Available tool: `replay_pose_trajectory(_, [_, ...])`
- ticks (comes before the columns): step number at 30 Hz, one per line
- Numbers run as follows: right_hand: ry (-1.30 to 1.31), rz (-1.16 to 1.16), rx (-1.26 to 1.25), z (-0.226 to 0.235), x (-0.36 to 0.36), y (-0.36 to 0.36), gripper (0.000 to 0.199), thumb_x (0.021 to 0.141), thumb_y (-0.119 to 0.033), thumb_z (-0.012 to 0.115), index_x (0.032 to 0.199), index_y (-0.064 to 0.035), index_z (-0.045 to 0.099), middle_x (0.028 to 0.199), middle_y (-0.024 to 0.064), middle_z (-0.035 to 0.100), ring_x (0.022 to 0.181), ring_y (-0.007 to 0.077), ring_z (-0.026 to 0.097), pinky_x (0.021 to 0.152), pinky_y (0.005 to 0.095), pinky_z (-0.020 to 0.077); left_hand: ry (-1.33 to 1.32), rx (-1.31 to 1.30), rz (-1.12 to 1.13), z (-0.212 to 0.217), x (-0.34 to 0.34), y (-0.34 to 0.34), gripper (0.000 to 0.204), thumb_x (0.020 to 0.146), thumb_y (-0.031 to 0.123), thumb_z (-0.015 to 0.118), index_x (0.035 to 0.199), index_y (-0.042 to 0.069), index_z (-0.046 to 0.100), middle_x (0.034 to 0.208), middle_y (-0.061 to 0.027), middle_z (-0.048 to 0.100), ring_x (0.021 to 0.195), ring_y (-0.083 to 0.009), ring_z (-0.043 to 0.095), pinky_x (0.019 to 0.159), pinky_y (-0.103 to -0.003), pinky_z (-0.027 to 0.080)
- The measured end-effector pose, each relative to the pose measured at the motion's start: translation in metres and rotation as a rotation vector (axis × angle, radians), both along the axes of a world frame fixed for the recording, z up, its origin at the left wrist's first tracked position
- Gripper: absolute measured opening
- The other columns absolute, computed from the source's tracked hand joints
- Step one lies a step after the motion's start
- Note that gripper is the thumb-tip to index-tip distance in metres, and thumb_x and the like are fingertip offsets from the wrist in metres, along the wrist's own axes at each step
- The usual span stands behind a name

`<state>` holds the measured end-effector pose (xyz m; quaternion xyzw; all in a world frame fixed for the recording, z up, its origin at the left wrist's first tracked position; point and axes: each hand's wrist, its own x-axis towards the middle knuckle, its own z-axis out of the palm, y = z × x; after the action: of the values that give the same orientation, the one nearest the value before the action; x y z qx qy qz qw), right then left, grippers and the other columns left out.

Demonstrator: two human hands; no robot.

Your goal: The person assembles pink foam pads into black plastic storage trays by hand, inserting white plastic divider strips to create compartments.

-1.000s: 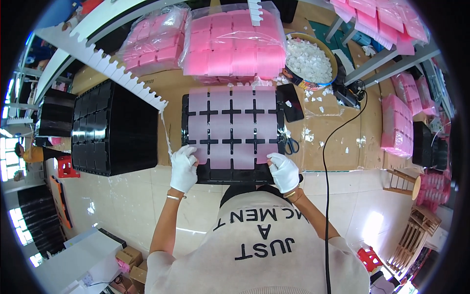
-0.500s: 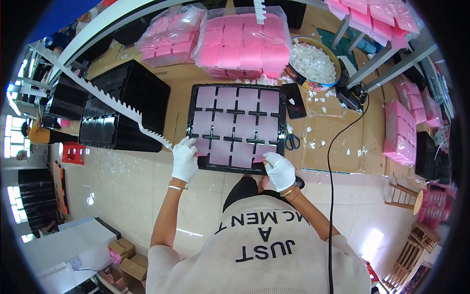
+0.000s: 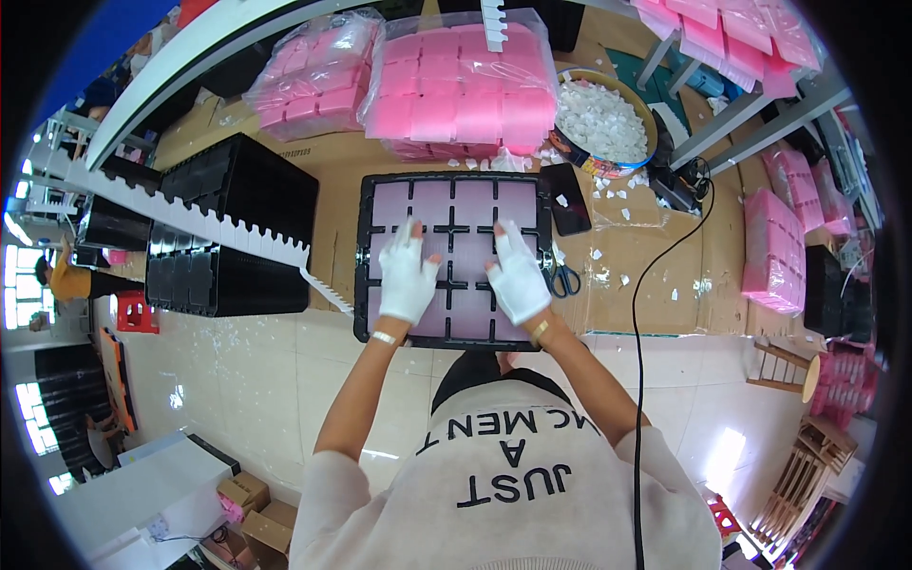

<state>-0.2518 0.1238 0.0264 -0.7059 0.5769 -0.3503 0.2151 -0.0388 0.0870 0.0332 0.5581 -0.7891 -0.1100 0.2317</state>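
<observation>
A black plastic tray with cross-shaped dividers lies at the table's front edge. A thin pink sheet sits in it, the black dividers showing through its slots. My left hand, in a white glove with bare fingertips, rests over the tray's left half, fingers stretched forward. Gloved the same way, my right hand is over the right half with its fingers extended. Both hands appear to touch the sheet and hold nothing. They hide parts of the sheet beneath them.
Stacked black trays stand on the left. Bagged pink sheets fill the back. At right are a tub of white scraps, a dark phone, scissors and a black cable. A white toothed strip crosses the left.
Both hands have moved from the sheet's front corners onto its middle, and their fingers have spread out. The sheet's front part now lies down among the dividers.
</observation>
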Motion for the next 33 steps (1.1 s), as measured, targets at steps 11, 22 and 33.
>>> replay_pose_trajectory(11, [0.748,-0.103,0.170,-0.049,-0.013,-0.075,0.079,0.094,-0.049,0.049,0.144,0.0111,0.035,0.151,0.0273,0.036,0.143,0.0405,0.029,0.118,0.0441,0.0223,-0.445,-0.053,0.162,-0.065,0.029,-0.091,0.072,0.094,0.043,0.051,0.143,-0.008,0.040,0.150,-0.0263,0.038,0.141,-0.0376,0.034,0.117,-0.050,0.018])
replay_pose_trajectory(22, [0.809,-0.058,0.111,-0.041,-0.028,-0.080,0.071,0.095,-0.046,0.051,0.141,0.0081,0.042,0.150,0.0255,0.039,0.141,0.0370,0.035,0.115,0.0445,0.0278,-0.574,-0.032,0.221,-0.055,0.032,-0.089,0.074,0.095,0.051,0.044,0.144,-0.005,0.042,0.153,-0.0194,0.037,0.143,-0.0309,0.031,0.116,-0.056,0.016])
replay_pose_trajectory(33, [0.400,0.461,0.111,-0.020,-0.028,0.086,0.065,0.081,-0.023,0.066,0.137,0.0019,0.045,0.148,0.0233,0.040,0.138,0.0396,0.037,0.113,0.0505,0.0295,-0.287,0.075,0.231,-0.034,0.055,0.101,0.077,0.083,0.037,0.064,0.139,-0.011,0.041,0.148,-0.0294,0.037,0.140,-0.0421,0.032,0.114,-0.055,0.019])
